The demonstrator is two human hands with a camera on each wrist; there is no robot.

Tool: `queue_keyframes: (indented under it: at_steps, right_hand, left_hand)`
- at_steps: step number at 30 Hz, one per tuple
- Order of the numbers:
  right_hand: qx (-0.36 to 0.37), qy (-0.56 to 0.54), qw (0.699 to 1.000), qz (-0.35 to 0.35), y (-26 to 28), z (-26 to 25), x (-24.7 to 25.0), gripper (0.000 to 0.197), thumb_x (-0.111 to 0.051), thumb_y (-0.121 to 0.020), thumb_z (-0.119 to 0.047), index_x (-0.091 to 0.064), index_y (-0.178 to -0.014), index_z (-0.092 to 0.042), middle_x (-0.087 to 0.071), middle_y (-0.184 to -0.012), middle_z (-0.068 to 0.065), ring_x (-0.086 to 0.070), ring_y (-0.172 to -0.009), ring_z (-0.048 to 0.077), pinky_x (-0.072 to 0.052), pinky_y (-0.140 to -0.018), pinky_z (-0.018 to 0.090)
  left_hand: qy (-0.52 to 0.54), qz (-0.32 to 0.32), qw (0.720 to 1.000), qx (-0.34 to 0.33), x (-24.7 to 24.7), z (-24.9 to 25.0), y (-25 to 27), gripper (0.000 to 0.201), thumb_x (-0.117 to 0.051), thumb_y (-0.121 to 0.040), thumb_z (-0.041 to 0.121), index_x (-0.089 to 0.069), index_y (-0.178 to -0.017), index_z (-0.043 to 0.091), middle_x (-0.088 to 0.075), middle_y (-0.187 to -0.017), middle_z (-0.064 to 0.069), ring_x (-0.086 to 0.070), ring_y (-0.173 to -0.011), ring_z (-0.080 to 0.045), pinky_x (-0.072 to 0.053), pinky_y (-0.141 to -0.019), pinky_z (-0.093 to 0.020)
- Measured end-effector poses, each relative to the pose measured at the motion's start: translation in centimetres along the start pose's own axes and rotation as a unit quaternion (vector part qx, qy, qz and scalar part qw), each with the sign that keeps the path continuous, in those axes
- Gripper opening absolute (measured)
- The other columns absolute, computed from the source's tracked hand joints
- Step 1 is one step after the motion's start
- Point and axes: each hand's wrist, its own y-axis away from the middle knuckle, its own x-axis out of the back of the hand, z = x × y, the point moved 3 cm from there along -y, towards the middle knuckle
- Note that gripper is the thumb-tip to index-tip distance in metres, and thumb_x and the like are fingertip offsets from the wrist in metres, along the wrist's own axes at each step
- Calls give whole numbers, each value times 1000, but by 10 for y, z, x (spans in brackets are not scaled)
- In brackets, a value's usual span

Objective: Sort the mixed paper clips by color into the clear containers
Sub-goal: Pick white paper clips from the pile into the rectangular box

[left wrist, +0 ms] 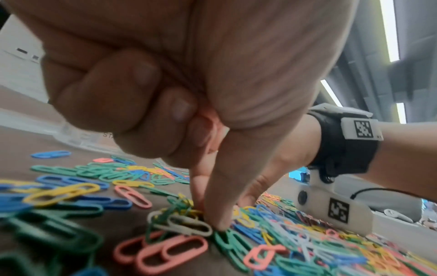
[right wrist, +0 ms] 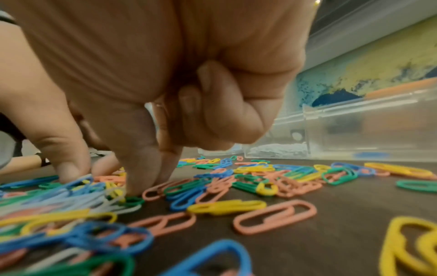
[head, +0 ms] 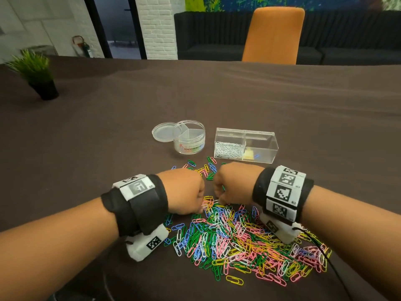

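Bare hands pick at the far edge of the paper clip pile (head: 238, 237) on brown cloth.

Left hand (head: 184, 192) pinches thumb and forefinger onto a white clip (left wrist: 189, 225), other fingers curled; right hand (head: 232, 183) does likewise just beside it, what it holds hidden. Clips are blue, green, yellow, pink, white. Beyond lie a round tub (head: 189, 137) and a rectangular box (head: 246, 144) holding white clips.

Left hand (left wrist: 179, 97) thumb, forefinger tips pressed on white clip (left wrist: 187, 225) amid mixed clips (left wrist: 272, 240).
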Motion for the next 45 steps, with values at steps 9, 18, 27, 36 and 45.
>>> queue_keyframes:
  at_steps: [9, 18, 27, 36, 45]
  right_hand:
    - [3, -73, 997, 0, 0, 13, -4, 10, -71, -82, -21, -71, -92, -18, -59, -74, -12, -51, -63, 5, -38, -54, 16]
    - [16, -29, 999, -29, -1, 13, -8, 18, -57, -86, -18, -69, -93, -8, -69, -90, 10, -51, -67, 17, -33, -47, 14]
    - [38, -3, 999, -9, 1, 13, -7, 19, -54, -89, -19, -69, -91, -9, -60, -81, 5, -49, -71, 19, -27, -49, 13]
    - [21, -235, 972, 0, 2, 41, 16, 4, -74, -83, -24, -71, -84, -22, -66, -67, -17, -53, -56, -5, -49, -63, 20]
    - [-128, -221, 949, 184, -42, 108, 75, 8, -65, -83, -19, -60, -80, -13, -61, -78, -3, -54, -72, 16, -46, -67, 30]
  left_hand:
    - [203, -30, 979, -3, 9, -22, 1, 10, -75, -82, 23, -67, -76, 23, -55, -50, 19, -47, -46, 4, -35, -50, -12]
    - [506, -72, 857, 67, 2, -33, -1, 10, -61, -63, 18, -54, -69, 21, -38, -54, 5, -27, -44, -9, -16, -44, -16]
    - [696, -41, 715, 60, -1, -38, -14, 14, -49, -62, 2, -41, -63, 14, -52, -67, -9, -29, -43, -7, -13, -38, -16]
    - [738, 36, 671, 63, 21, -36, -50, 23, -36, -89, -2, -41, -76, 17, -49, -66, -6, -29, -43, -7, -16, -38, -16]
    - [598, 163, 779, 95, 81, -19, -113, 18, -50, -83, -3, -56, -69, 5, -51, -71, -14, -39, -51, -16, -30, -43, -22]
